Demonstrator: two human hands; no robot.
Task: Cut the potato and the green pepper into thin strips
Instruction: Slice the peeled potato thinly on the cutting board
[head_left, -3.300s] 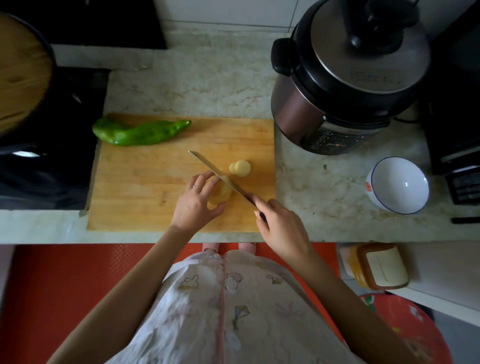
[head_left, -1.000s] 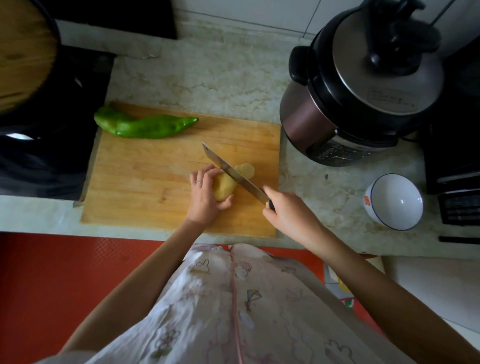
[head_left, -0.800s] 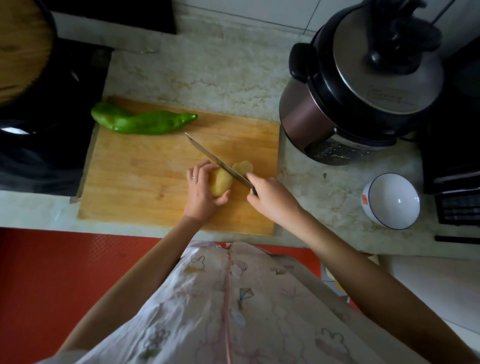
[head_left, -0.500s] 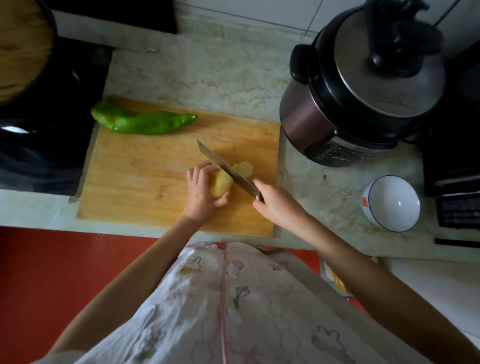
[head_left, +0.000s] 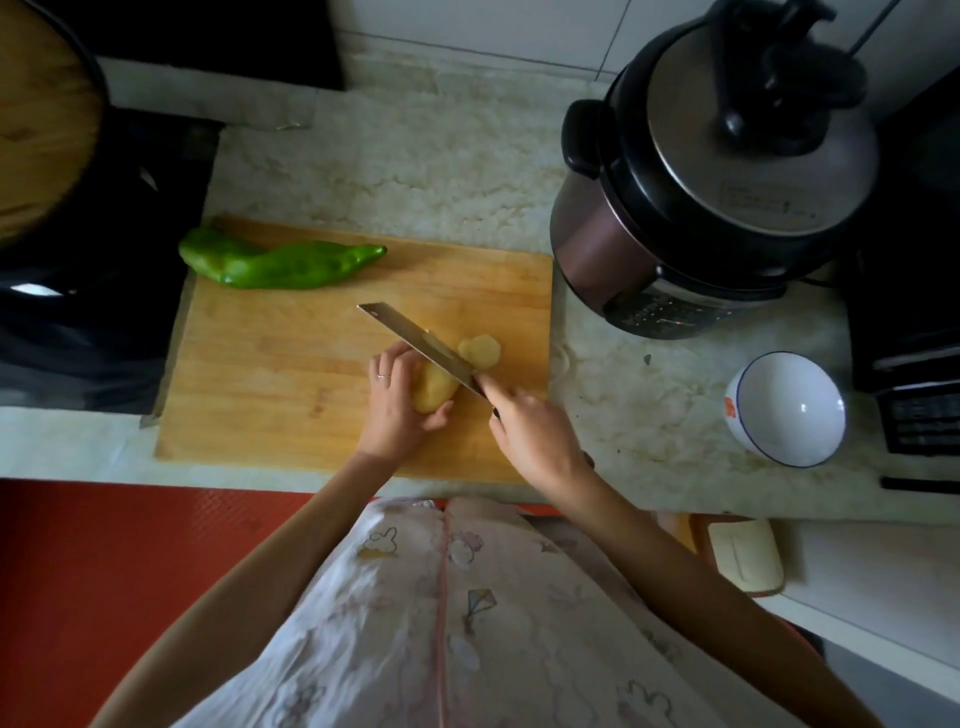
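Observation:
A peeled yellow potato (head_left: 434, 392) lies on the wooden cutting board (head_left: 291, 384), near its right front part. My left hand (head_left: 392, 402) grips it with curled fingers. My right hand (head_left: 530, 431) holds the handle of a knife (head_left: 415, 343), whose blade rests across the potato's right end and points back and left. Cut potato slices (head_left: 480, 351) lie just right of the blade. A whole green pepper (head_left: 275, 262) lies at the board's back left corner.
A large pressure cooker (head_left: 717, 171) stands right of the board. A white bowl (head_left: 787, 408) sits on the counter at the right, beside a dark appliance (head_left: 914, 312). A black stove (head_left: 88, 270) with a wooden lid (head_left: 41, 119) lies left.
The knife has come down across the potato's right end again and the slices lie right of the blade. My left hand stays on the potato. The pepper has not moved.

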